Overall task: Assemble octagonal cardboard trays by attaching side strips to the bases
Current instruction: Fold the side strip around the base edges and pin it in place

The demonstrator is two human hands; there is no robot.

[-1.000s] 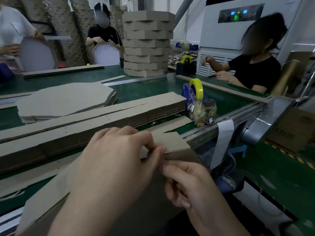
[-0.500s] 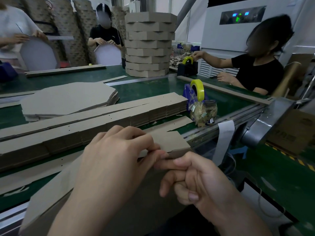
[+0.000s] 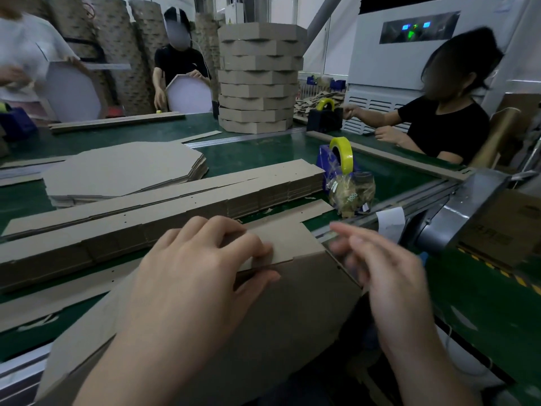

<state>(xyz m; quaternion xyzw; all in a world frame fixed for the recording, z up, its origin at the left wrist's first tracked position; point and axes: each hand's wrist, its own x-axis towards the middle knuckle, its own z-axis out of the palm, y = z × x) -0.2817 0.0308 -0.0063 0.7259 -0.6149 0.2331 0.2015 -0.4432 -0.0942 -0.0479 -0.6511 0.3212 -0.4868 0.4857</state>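
From the head view, the left hand (image 3: 199,271) is down on the work at the near edge of the green counter (image 3: 257,153). Its grip is clamped on the side strip (image 3: 295,244): fingertips curl over the strip's top face and the thumb presses in from below, along the seam where the strip meets the base (image 3: 287,323). That base is the big brown panel tilting toward the camera, with the strip lying along its upper edge.

The right hand (image 3: 389,285) is blurred and sits just off the base's right corner. Its fingers are spread, so the grip is apart and holds nothing.

Just behind the hands runs a long stack of strips (image 3: 175,212), laid flat across the counter. Beyond that, to the left, sits a stack of flat bases (image 3: 123,171). Near the right end of the strips stands a blue tape dispenser (image 3: 336,162) with a yellow roll, and a crinkled plastic bag (image 3: 351,191) leans against it. At the far side rises a tall tower of finished trays (image 3: 257,77).

A seated person in black (image 3: 445,127) reaches toward a second dispenser (image 3: 325,115).
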